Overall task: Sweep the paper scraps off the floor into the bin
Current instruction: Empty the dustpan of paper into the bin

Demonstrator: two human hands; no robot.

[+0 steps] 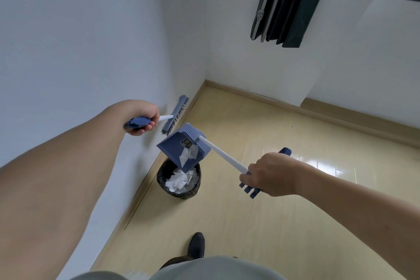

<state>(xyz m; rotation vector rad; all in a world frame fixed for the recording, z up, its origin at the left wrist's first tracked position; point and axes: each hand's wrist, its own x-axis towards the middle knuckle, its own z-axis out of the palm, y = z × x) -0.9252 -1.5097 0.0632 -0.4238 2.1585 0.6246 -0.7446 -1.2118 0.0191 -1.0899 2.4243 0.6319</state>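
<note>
Our right hand [271, 174] grips the dustpan [183, 151] handle, pan tipped over the bin [178, 180]; left hand [143, 118] fingers clamp the broom [175, 115] handle.

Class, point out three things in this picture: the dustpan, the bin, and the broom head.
dustpan [175, 146]: head view, on its blue back panel.
bin [161, 174]: head view, on the black liner at its left rim.
broom head [176, 114]: head view, on the middle of the bristle block.
</note>
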